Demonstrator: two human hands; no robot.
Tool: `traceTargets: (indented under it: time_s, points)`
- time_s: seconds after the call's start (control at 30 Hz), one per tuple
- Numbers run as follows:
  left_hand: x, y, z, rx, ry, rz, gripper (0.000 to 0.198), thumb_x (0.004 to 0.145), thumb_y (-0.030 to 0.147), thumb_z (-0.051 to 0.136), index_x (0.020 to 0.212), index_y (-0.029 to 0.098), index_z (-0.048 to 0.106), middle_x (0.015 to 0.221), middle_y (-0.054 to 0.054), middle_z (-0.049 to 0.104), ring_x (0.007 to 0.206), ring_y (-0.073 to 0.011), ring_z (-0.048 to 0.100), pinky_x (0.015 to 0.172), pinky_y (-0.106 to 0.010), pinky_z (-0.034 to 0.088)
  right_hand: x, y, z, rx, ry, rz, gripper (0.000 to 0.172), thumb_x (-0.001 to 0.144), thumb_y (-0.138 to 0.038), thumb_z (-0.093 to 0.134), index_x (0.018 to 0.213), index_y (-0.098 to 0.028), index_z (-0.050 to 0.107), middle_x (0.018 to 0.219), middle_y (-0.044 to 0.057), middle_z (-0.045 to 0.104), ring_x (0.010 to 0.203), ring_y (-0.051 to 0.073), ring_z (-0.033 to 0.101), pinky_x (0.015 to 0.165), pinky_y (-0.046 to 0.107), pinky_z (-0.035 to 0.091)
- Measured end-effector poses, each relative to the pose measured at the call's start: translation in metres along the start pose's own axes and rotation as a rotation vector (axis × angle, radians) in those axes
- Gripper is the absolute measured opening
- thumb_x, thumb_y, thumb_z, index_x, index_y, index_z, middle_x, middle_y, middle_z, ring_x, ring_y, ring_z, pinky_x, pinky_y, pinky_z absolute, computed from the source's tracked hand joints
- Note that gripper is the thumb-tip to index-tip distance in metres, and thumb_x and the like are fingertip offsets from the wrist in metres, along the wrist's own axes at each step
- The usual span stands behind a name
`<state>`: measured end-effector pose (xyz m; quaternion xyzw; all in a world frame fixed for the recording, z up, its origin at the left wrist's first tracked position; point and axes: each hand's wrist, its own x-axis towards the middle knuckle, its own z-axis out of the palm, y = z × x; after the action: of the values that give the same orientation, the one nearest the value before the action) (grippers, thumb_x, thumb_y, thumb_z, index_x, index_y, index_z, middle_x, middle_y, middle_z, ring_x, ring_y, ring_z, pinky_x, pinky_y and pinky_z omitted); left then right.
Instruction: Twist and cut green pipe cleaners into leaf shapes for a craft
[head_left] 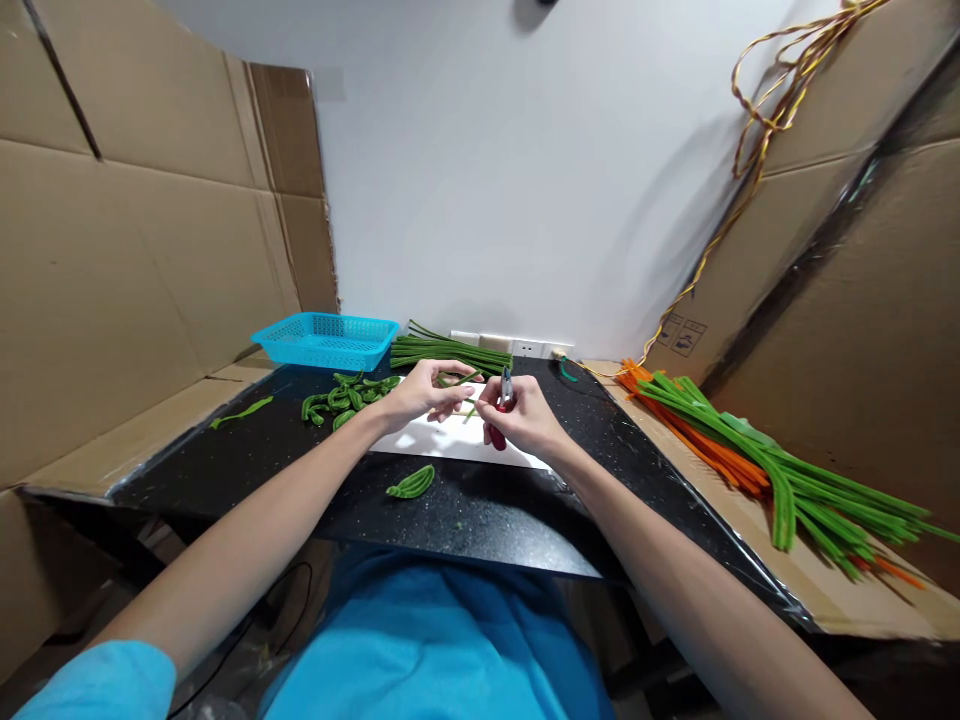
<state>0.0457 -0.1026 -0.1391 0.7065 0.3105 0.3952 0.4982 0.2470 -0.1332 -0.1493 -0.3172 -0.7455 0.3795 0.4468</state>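
Observation:
Above a white board (439,442), my left hand (420,395) has its fingers closed on a dark green pipe cleaner (461,379). My right hand (525,418) grips red-handled pliers (506,385) against the palm, jaws pointing up. Its thumb and forefinger pinch together close to the left fingertips, at an end of the green stem. Nearer my body, a looped green leaf shape (411,483) rests on the black table (480,510). Beside my left hand is a heap of similar bent green pieces (346,400).
Straight dark green pipe cleaners (450,352) lie at the back by the wall sockets (528,348). A blue basket (326,364) stands back left. Light green stems (795,480) and orange stems (690,440) lie on cardboard at right. Cardboard walls flank the table.

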Motion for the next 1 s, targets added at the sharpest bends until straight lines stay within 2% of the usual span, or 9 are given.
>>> traceTargets:
  time_s: [0.17,0.27,0.37,0.53,0.63,0.77,1.0]
  points:
    - [-0.001,0.001,-0.003,0.011,-0.052,0.007,0.06,0.078,0.047,0.088,0.121,0.01,0.068,0.062,0.0,0.065,0.044,-0.0083,0.052,0.042,-0.02,0.036,0.001,0.0,-0.003,-0.074,0.036,-0.005,0.023,0.087,-0.031,0.07,0.071,-0.018,0.06,0.045,-0.001,0.06,0.036,0.013,0.059,0.037,0.02,0.043]
    - [0.001,-0.002,-0.005,0.012,-0.036,0.018,0.058,0.079,0.046,0.087,0.121,0.01,0.069,0.061,0.001,0.063,0.045,-0.0086,0.052,0.044,-0.021,0.039,0.002,0.004,-0.004,-0.127,0.041,-0.01,0.026,0.089,-0.036,0.071,0.073,-0.017,0.063,0.047,-0.001,0.06,0.038,0.014,0.06,0.037,0.021,0.043]
    - [0.002,-0.005,-0.007,0.006,0.012,0.013,0.055,0.08,0.046,0.086,0.119,0.011,0.07,0.065,0.0,0.063,0.047,-0.0077,0.05,0.042,-0.02,0.033,0.002,0.009,-0.006,-0.112,0.026,-0.01,0.03,0.091,-0.045,0.071,0.081,-0.016,0.066,0.049,-0.002,0.059,0.038,0.015,0.061,0.035,0.022,0.043]
    - [0.004,-0.005,-0.008,0.012,0.018,-0.009,0.049,0.08,0.046,0.086,0.113,0.011,0.072,0.064,0.003,0.058,0.044,-0.0033,0.035,0.043,-0.02,0.025,0.001,0.014,-0.009,-0.139,0.012,-0.037,0.036,0.091,-0.053,0.071,0.087,-0.017,0.066,0.055,-0.003,0.058,0.038,0.014,0.06,0.035,0.023,0.043]
    - [0.003,-0.004,-0.008,0.039,0.003,-0.024,0.049,0.08,0.048,0.085,0.111,0.012,0.073,0.061,0.004,0.055,0.046,-0.0045,0.035,0.045,-0.021,0.024,0.001,0.014,-0.009,-0.167,-0.007,-0.067,0.034,0.092,-0.05,0.071,0.084,-0.017,0.065,0.06,-0.002,0.06,0.041,0.013,0.061,0.038,0.023,0.045]
    - [0.002,-0.003,-0.007,0.048,-0.016,-0.045,0.048,0.081,0.048,0.084,0.113,0.013,0.074,0.066,0.002,0.056,0.049,-0.0055,0.036,0.047,-0.022,0.022,0.0,0.013,-0.009,-0.175,-0.03,-0.078,0.029,0.095,-0.045,0.068,0.086,-0.017,0.066,0.056,-0.003,0.059,0.041,0.013,0.06,0.039,0.022,0.045]
    - [0.003,-0.006,-0.01,0.039,-0.039,-0.039,0.048,0.082,0.048,0.082,0.115,0.014,0.075,0.067,0.002,0.055,0.05,-0.0059,0.034,0.048,-0.023,0.02,-0.001,0.01,-0.01,-0.171,-0.061,-0.094,0.03,0.095,-0.044,0.066,0.086,-0.016,0.066,0.06,-0.002,0.06,0.043,0.013,0.061,0.04,0.022,0.046]
